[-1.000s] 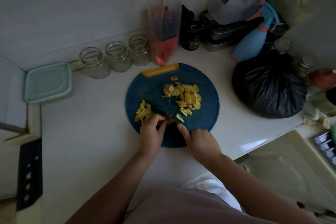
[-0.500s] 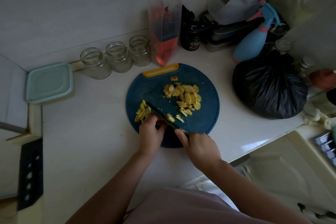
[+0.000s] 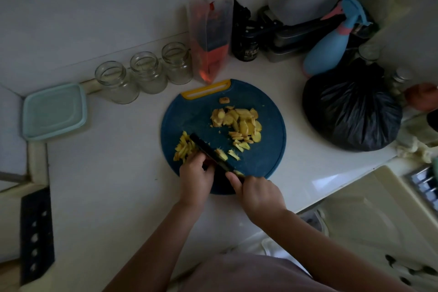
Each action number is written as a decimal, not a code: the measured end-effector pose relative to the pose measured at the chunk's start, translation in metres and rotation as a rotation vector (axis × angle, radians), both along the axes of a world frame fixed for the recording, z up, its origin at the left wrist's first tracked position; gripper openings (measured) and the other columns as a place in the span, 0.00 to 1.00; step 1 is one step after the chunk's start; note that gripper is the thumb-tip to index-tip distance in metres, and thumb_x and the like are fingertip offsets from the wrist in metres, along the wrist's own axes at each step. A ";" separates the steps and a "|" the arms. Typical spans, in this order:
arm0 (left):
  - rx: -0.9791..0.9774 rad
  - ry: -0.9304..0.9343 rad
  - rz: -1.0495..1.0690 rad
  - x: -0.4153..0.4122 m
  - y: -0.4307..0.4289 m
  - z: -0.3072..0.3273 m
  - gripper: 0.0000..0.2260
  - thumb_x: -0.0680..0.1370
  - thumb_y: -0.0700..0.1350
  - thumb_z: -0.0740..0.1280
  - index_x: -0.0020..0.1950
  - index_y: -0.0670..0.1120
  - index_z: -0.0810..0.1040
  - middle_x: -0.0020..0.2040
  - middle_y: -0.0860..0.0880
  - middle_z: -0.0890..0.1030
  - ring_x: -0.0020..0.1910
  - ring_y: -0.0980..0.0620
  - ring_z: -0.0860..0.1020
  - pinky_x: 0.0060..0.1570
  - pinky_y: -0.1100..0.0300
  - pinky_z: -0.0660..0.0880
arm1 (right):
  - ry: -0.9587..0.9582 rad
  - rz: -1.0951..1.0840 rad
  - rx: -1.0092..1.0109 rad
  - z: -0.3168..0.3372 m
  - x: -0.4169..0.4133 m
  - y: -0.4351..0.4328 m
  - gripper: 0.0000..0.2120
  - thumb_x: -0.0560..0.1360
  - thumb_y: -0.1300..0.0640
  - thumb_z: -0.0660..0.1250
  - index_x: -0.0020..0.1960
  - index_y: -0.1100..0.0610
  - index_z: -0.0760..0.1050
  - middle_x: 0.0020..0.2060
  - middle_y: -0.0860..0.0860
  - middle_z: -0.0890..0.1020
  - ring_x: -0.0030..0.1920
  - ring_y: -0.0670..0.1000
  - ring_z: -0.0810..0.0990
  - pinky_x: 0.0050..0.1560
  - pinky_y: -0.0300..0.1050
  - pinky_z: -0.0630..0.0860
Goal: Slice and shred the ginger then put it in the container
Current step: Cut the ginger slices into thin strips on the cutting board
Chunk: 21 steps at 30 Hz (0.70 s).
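While my right hand (image 3: 258, 194) grips the knife (image 3: 211, 153), my left fingers (image 3: 198, 161) pinch firm, slippery ginger (image 3: 221, 153) just beyond them; I'd hold its edges, knuckles tucked.

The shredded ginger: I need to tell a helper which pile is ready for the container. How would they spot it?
Find the round blue board with the yellow handle. On its left edge, beside the left hand and left of the knife, lies the shredded ginger. It is thin strips, while the slices at the board's upper middle are broad and flat.
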<state>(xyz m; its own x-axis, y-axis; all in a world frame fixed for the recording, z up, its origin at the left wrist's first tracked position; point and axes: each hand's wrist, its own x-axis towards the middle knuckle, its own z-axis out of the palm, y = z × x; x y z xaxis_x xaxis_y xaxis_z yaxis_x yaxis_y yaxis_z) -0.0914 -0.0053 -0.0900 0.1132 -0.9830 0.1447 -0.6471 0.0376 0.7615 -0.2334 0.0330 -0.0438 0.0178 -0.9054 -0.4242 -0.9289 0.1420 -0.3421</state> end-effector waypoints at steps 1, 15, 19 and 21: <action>0.008 -0.001 0.006 -0.001 0.001 0.000 0.04 0.70 0.32 0.72 0.43 0.39 0.82 0.41 0.44 0.83 0.42 0.46 0.82 0.41 0.63 0.72 | 0.007 0.005 0.008 0.000 0.001 0.000 0.31 0.75 0.31 0.41 0.37 0.54 0.69 0.38 0.53 0.79 0.43 0.55 0.80 0.43 0.47 0.75; 0.018 0.065 -0.038 0.001 -0.002 0.000 0.03 0.70 0.33 0.73 0.41 0.39 0.82 0.39 0.46 0.82 0.39 0.51 0.79 0.39 0.75 0.68 | 0.032 0.035 0.131 0.017 0.008 -0.022 0.29 0.78 0.33 0.42 0.34 0.53 0.66 0.31 0.50 0.71 0.38 0.53 0.75 0.41 0.45 0.73; 0.051 0.049 -0.051 0.002 -0.003 -0.004 0.04 0.70 0.33 0.73 0.40 0.39 0.80 0.38 0.46 0.82 0.37 0.51 0.78 0.39 0.77 0.67 | 0.031 0.077 0.160 0.016 0.017 -0.033 0.29 0.79 0.35 0.41 0.39 0.54 0.70 0.31 0.50 0.71 0.36 0.52 0.74 0.38 0.45 0.71; 0.057 0.045 -0.064 0.004 -0.003 -0.004 0.05 0.69 0.32 0.73 0.39 0.39 0.80 0.37 0.46 0.81 0.37 0.53 0.78 0.39 0.75 0.67 | 0.018 0.062 0.173 0.012 0.019 -0.035 0.30 0.79 0.35 0.41 0.39 0.54 0.70 0.31 0.50 0.71 0.36 0.52 0.74 0.38 0.45 0.70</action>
<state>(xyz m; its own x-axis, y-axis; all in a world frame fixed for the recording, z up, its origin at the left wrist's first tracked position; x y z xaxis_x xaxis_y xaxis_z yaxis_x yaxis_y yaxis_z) -0.0878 -0.0085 -0.0937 0.0546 -0.9949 0.0845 -0.6101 0.0337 0.7916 -0.2145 -0.0021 -0.0314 0.0623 -0.8163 -0.5742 -0.9434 0.1396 -0.3009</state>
